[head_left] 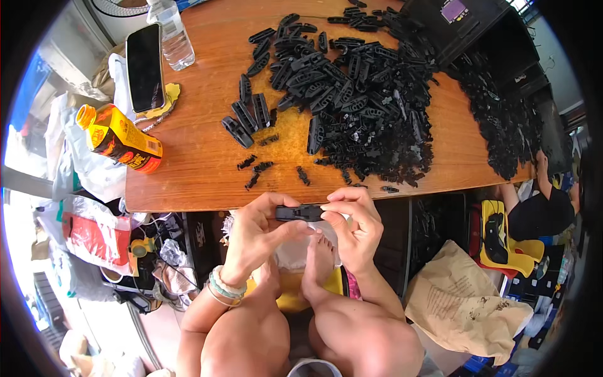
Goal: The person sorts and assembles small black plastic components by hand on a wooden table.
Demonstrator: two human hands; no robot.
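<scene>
Just off the table's near edge, my left hand grips one end of an oblong black plastic part between thumb and fingers. The thumb and fingertips of my right hand pinch its other end; whether a smaller piece sits there too is hidden. Beyond my hands, several small black clips lie loose on the wooden table. A few larger black parts rest farther left. Behind them spreads a large heap of similar black parts, with smaller black pieces along its near side.
On the table's left stand an orange-yellow bottle, a phone and a clear bottle. A black bin and another dark heap occupy the right. Brown paper lies beside my right leg; another person's arm shows at far right.
</scene>
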